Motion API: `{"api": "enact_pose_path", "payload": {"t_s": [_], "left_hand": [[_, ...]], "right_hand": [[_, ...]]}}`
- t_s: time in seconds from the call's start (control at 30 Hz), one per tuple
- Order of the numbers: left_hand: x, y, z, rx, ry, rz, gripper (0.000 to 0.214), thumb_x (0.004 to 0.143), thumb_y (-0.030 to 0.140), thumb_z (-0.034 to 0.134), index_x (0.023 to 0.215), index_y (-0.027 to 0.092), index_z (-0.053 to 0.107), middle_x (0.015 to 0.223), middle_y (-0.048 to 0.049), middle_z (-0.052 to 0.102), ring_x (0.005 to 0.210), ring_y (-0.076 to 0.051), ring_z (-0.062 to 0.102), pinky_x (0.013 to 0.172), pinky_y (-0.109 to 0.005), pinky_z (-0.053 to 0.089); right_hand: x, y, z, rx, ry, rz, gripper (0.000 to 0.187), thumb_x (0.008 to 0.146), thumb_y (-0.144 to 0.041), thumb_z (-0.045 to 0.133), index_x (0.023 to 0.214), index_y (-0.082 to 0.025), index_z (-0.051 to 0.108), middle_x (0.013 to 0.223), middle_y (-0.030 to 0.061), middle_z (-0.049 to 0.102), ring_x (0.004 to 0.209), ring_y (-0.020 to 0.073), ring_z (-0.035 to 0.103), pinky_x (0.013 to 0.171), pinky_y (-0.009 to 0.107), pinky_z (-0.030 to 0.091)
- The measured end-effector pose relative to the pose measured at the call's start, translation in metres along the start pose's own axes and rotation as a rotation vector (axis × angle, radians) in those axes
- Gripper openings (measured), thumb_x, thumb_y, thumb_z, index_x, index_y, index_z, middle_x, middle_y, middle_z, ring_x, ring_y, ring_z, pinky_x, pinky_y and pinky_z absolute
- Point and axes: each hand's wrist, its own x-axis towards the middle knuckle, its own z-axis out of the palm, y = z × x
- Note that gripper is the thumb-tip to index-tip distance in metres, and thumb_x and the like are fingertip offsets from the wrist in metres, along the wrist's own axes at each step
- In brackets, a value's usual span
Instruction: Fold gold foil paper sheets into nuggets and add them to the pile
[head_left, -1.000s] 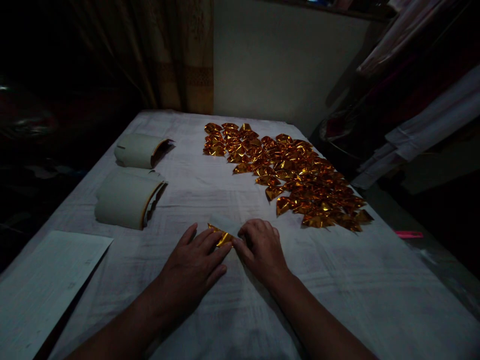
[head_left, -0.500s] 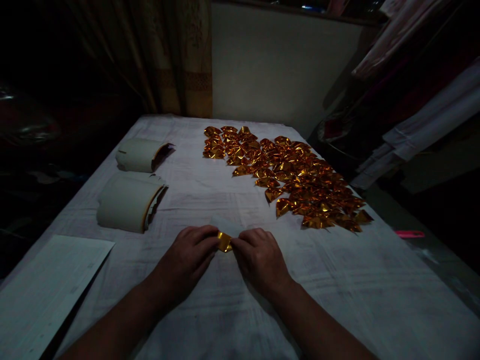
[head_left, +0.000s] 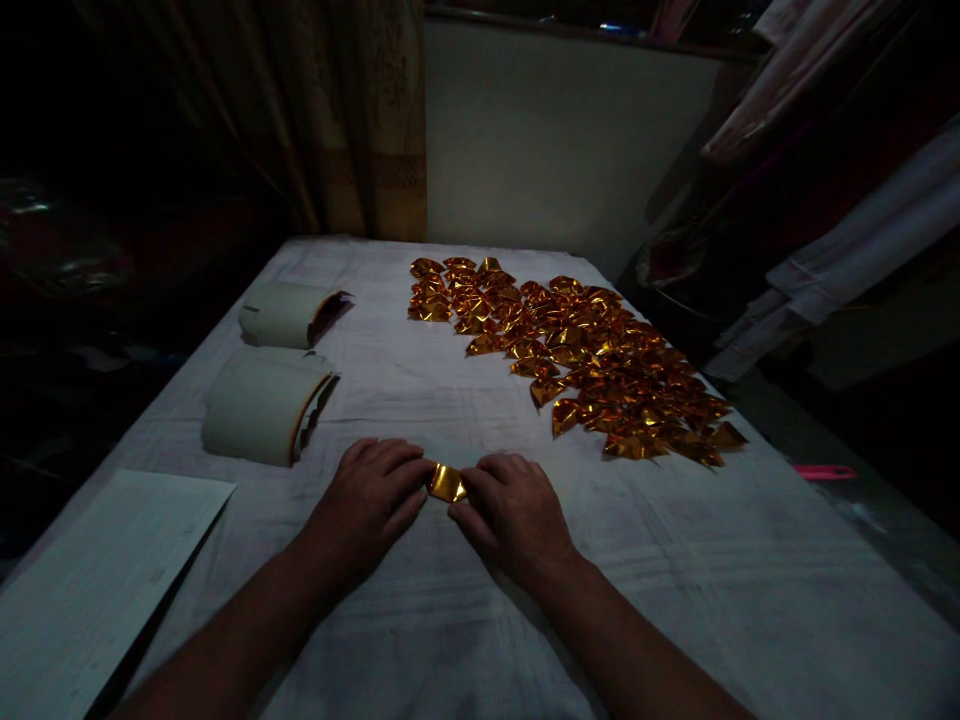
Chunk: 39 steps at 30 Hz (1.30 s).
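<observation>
Between my two hands, low over the pale cloth, is a small folded piece of gold foil paper (head_left: pixel 448 484). My left hand (head_left: pixel 373 495) pinches its left end between thumb and fingers. At the other end, my right hand (head_left: pixel 514 510) grips it with the index finger along the edge and the thumb lower down. A pale sheet lies just behind the foil, partly covered by my fingers. Beyond my right hand spreads a large group of folded gold foil pieces (head_left: pixel 592 350), shiny and pointed at the ends.
Two curved stacks of grey-white card (head_left: pixel 251 408) rest at the left, one behind the other. A flat white board (head_left: pixel 112 560) lies at the near left. The table (head_left: pixel 675 580) wears a checked cloth. A curtain, a wall and hanging clothes surround it; a pink handle (head_left: pixel 823 472) sits at the right.
My right thumb has dropped below the foil's edge and my left fingers have shifted slightly left. More of the foil's face shows. The view has moved a little.
</observation>
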Motion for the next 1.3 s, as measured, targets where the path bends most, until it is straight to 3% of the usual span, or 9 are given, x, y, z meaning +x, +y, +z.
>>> {"api": "enact_pose_path", "payload": {"t_s": [0.13, 0.37, 0.57, 0.67, 0.9, 1.07, 1.3], "left_hand": [[0.004, 0.003, -0.005, -0.005, 0.008, 0.014, 0.021, 0.098, 0.029, 0.053, 0.112, 0.025, 0.068, 0.102, -0.0045, 0.069, 0.094, -0.022, 0.06, 0.092, -0.043, 0.04], [0.0, -0.001, -0.002, -0.031, -0.008, -0.001, 0.023, 0.097, 0.042, 0.058, 0.111, 0.026, 0.069, 0.101, -0.0042, 0.068, 0.094, -0.023, 0.059, 0.089, -0.042, 0.039], [0.002, 0.002, 0.0, -0.039, 0.0, -0.016, 0.02, 0.099, 0.034, 0.054, 0.105, 0.024, 0.07, 0.098, -0.004, 0.068, 0.092, -0.021, 0.059, 0.088, -0.04, 0.039], [0.004, 0.005, -0.001, -0.038, -0.008, 0.011, 0.024, 0.101, 0.034, 0.048, 0.101, 0.022, 0.069, 0.094, -0.0038, 0.069, 0.088, -0.021, 0.058, 0.086, -0.04, 0.039], [0.007, 0.011, 0.002, -0.075, -0.034, -0.052, 0.03, 0.103, 0.035, 0.043, 0.089, 0.021, 0.067, 0.081, -0.0024, 0.066, 0.079, -0.02, 0.058, 0.082, -0.038, 0.04], [0.006, 0.011, 0.011, -0.059, 0.023, -0.19, 0.022, 0.099, 0.034, 0.048, 0.097, 0.021, 0.065, 0.085, -0.0036, 0.069, 0.081, -0.022, 0.061, 0.08, -0.038, 0.044], [0.005, 0.009, 0.019, -0.011, 0.082, -0.219, 0.018, 0.098, 0.031, 0.051, 0.108, 0.021, 0.062, 0.093, -0.0053, 0.071, 0.086, -0.024, 0.062, 0.082, -0.04, 0.046]], "right_hand": [[0.001, 0.003, 0.0, 0.007, 0.005, -0.023, 0.019, 0.085, -0.036, 0.076, 0.096, -0.022, 0.072, 0.094, 0.0061, 0.068, 0.088, 0.0229, 0.056, 0.074, 0.035, 0.036], [0.002, 0.008, 0.0, 0.038, -0.014, -0.05, 0.017, 0.093, -0.037, 0.067, 0.096, -0.021, 0.072, 0.092, 0.0052, 0.068, 0.085, 0.021, 0.057, 0.074, 0.034, 0.036], [0.002, 0.011, -0.003, 0.08, -0.063, -0.054, 0.025, 0.087, -0.041, 0.073, 0.101, -0.021, 0.072, 0.097, 0.0075, 0.067, 0.089, 0.0231, 0.057, 0.076, 0.034, 0.04], [0.0, 0.015, -0.003, 0.117, -0.057, -0.045, 0.015, 0.091, -0.031, 0.067, 0.102, -0.022, 0.072, 0.097, 0.0069, 0.067, 0.089, 0.0222, 0.057, 0.078, 0.035, 0.042], [0.002, 0.021, 0.001, 0.199, -0.057, 0.101, 0.015, 0.094, -0.024, 0.059, 0.088, -0.023, 0.072, 0.085, 0.0032, 0.068, 0.085, 0.0208, 0.06, 0.078, 0.034, 0.041], [0.007, 0.018, 0.005, 0.18, -0.006, 0.277, 0.005, 0.088, -0.025, 0.065, 0.092, -0.022, 0.067, 0.083, 0.0024, 0.071, 0.082, 0.0208, 0.062, 0.074, 0.031, 0.039], [0.009, 0.015, 0.009, 0.109, 0.007, 0.258, 0.007, 0.089, -0.023, 0.064, 0.083, -0.022, 0.063, 0.082, 0.0016, 0.067, 0.08, 0.0194, 0.06, 0.073, 0.03, 0.036]]}}
